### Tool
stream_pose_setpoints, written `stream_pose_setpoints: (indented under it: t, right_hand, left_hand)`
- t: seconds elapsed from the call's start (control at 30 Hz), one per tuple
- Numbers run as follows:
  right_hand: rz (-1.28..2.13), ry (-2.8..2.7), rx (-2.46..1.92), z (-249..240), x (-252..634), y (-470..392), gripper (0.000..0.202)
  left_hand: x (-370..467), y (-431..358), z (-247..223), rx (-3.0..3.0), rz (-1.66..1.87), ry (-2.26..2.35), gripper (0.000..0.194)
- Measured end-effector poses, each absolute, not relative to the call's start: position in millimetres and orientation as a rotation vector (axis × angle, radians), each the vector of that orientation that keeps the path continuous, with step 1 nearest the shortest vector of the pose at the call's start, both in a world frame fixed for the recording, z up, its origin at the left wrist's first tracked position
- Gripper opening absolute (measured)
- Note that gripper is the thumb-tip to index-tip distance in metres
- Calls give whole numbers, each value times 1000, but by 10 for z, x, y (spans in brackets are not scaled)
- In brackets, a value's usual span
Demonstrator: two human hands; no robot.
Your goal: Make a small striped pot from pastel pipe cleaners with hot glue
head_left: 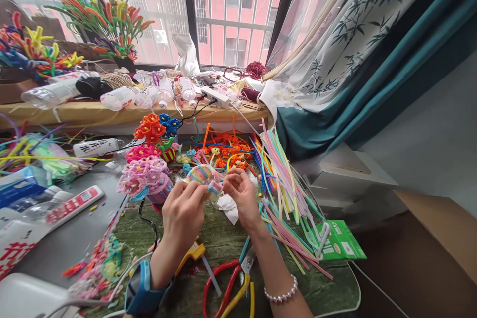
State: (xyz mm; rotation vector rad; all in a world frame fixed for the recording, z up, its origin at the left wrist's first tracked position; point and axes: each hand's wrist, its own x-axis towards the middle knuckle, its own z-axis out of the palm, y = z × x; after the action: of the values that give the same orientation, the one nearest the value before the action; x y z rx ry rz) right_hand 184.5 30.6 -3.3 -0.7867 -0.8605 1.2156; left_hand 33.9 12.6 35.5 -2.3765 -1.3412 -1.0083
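Note:
Both hands are raised over the green table (141, 231), close together near the middle. My left hand (187, 203), with a blue watch on its wrist, has its fingers closed on a pastel striped pipe cleaner piece (203, 174). On that piece's right side is my right hand (240, 191), its thumb and fingertips pinched together at the edge; what lies between them is too small to name. Left of the hands stands a pot of pink and purple pipe cleaner flowers (146, 176). Red-handled scissors (227, 283) and a yellow glue gun (194, 252) lie below the hands.
Loose pipe cleaners (285, 179) spread at the right beside a green packet (341, 241). Orange flower pieces (227, 144) lie behind the hands. Plastic bottles (119, 98) and a power strip (216, 97) line the windowsill. Cables cross the left side near a white device (35, 295).

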Motion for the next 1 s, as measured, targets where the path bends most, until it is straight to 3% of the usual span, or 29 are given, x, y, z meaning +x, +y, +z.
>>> stream_pose_setpoints:
  t: [0.13, 0.3, 0.7, 1.0]
  right_hand:
    - [1055, -971, -844, -14, 1920, 305, 30]
    - [1159, -1237, -795, 51, 1927, 263, 27]
    - [1261, -1313, -786, 42, 1943, 231, 27]
    - [1258, -1323, -793, 65, 1932, 199, 28]
  left_hand:
    - [238, 192, 432, -2641, -1246, -1551, 25]
    - [183, 241, 442, -2805, -1471, -1777, 24]
    - [192, 272, 409, -2913, -1536, -1958, 28]
    - [220, 220, 363, -2785, -1790, -2083, 25]
